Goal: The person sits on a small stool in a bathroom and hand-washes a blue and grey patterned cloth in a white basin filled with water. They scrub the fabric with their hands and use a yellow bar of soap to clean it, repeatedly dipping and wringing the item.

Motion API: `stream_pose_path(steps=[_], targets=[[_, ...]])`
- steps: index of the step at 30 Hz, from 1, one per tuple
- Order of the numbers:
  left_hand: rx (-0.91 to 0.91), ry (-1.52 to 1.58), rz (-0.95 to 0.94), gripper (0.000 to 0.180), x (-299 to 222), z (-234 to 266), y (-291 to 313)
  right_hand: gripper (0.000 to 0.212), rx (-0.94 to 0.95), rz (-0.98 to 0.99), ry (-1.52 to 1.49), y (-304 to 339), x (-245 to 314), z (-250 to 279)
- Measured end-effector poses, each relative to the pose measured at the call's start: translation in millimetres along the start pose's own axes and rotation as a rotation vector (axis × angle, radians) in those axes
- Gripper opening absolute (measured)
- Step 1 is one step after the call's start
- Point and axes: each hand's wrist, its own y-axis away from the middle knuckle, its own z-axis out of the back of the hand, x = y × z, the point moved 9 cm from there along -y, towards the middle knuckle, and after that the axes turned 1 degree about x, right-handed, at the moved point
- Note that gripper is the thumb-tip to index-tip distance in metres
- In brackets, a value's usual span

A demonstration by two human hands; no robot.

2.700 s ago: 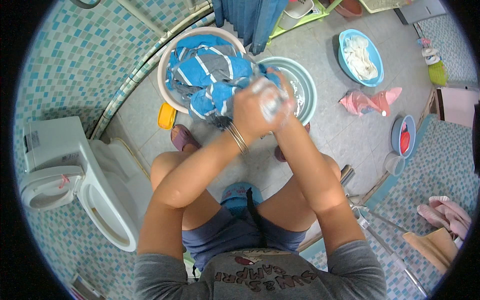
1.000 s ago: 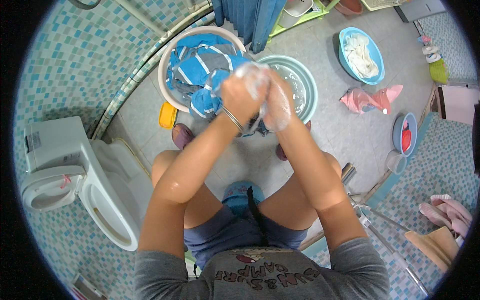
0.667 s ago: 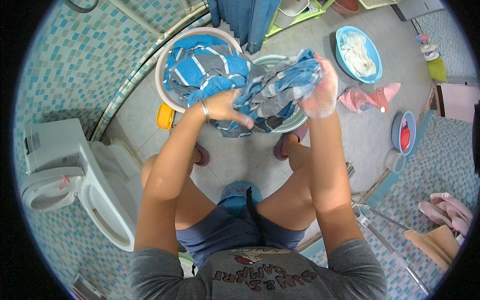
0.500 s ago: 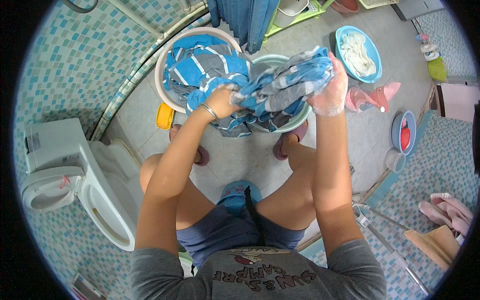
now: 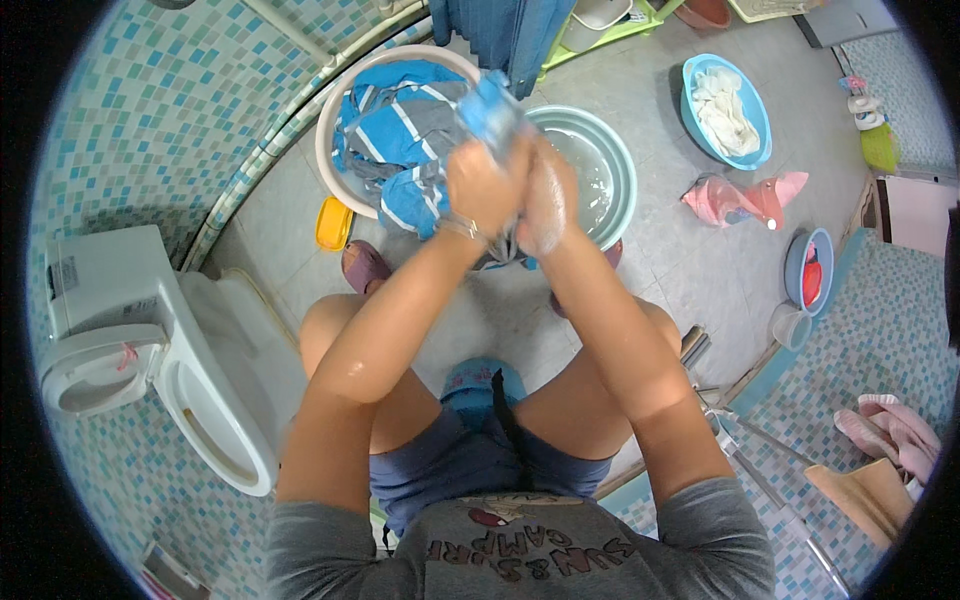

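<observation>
My left hand (image 5: pixel 484 185) and my right hand (image 5: pixel 546 195) are close together, closed on a wet blue and grey striped cloth (image 5: pixel 490 108). Its upper end is smeared by motion, and some of it hangs below my hands. White suds cover my right hand and wrist; a bracelet circles my left wrist. To the left, more of the striped cloth (image 5: pixel 385 115) fills a pale pink basin (image 5: pixel 325 150). Whether it is one piece with what I hold, I cannot tell. Right of my hands stands a green basin (image 5: pixel 628 170) with cloudy water in it.
A yellow dish (image 5: pixel 333 224) lies near my left foot. Farther right are a blue basin with a white cloth (image 5: pixel 724 112), a pink plastic bag (image 5: pixel 740 200) and a small blue basin (image 5: pixel 822 250). A toilet (image 5: pixel 215 425) stands at left, a blue curtain (image 5: pixel 490 35) hangs ahead.
My right hand has swung left to meet my left hand, which moved slightly right. The stretched cloth is now bunched between them, lifted off the green basin, whose water shows.
</observation>
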Motion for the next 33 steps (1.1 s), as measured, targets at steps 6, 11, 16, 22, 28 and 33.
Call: stream_pose_path(steps=[6,11,16,22,28,33], targets=[[-0.207,-0.223,-0.086,0.047,-2,2,22,0.030,0.209,-0.070,-0.045,-7,-1,-6],[-0.084,-0.124,-0.235,0.044,-13,-4,13,0.024,0.343,0.032,-0.006,-27,-4,7],[0.102,-0.226,0.082,0.073,62,55,-58,0.021,0.221,-0.155,0.007,29,57,-31],[0.427,-0.299,-0.425,0.131,12,22,-21,0.026,0.280,-0.093,-0.101,30,97,-25],[0.584,-0.523,-0.280,0.088,46,-47,-1,0.029,0.306,-0.037,-0.068,20,94,-19],[0.196,-0.064,0.004,0.023,70,30,-52,0.029,0.128,0.007,-0.107,9,108,11]])
